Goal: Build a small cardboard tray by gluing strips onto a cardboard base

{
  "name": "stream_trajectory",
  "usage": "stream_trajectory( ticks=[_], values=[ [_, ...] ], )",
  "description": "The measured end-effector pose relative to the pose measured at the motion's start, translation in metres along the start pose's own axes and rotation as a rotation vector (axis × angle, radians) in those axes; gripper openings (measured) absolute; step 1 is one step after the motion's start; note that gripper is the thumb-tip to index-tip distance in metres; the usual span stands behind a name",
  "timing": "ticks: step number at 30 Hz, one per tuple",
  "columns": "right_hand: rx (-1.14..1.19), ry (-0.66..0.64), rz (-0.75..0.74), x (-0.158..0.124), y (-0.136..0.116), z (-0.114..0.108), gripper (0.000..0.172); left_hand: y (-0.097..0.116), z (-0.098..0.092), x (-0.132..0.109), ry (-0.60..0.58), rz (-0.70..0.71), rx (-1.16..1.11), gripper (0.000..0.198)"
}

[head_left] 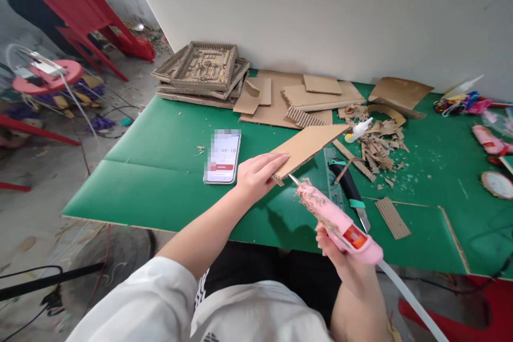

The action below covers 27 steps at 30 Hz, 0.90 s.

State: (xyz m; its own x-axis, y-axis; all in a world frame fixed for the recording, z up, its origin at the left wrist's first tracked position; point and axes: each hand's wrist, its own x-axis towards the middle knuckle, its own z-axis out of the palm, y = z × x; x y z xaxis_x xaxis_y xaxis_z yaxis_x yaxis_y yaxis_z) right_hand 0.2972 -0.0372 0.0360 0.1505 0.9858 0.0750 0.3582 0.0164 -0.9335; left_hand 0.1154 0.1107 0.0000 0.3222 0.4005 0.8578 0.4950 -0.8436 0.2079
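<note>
My left hand (260, 173) grips a flat brown cardboard piece (310, 144) by its near left end, holding it tilted above the green table (168, 192). The fingers lie over its top face, and the thumb is hidden. In my right hand (340, 256) is a pink hot glue gun (326, 214), its front crusted with cardboard scraps. The metal nozzle (294, 178) points up at the near edge of the cardboard; whether it touches I cannot tell. A pale glue stick (412, 299) trails from the gun's back end.
A utility knife (349, 184) lies beside a clear ruler (333, 181), right of the cardboard. Shredded scraps (377, 149) and a small glue bottle (358, 131) sit beyond. At the back are stacked cardboard frames (206, 67) and loose sheets (320, 96). A phone (222, 157) lies left of my left hand.
</note>
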Motion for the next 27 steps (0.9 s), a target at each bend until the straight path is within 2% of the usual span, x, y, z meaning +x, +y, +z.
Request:
stream_trajectory(
  ticks=[7,18,27],
  values=[
    [0.060,0.023,0.058,-0.001,0.000,-0.005,0.026,-0.001,0.000,-0.001,-0.003,0.013,0.007,0.028],
    [0.008,0.016,0.048,-0.002,-0.005,-0.008,0.026,-0.003,0.000,-0.004,-0.020,0.023,-0.010,0.029],
    [0.009,0.070,0.090,0.000,-0.007,-0.012,0.025,-0.003,0.001,-0.005,-0.008,0.034,-0.001,0.028]
  ],
)
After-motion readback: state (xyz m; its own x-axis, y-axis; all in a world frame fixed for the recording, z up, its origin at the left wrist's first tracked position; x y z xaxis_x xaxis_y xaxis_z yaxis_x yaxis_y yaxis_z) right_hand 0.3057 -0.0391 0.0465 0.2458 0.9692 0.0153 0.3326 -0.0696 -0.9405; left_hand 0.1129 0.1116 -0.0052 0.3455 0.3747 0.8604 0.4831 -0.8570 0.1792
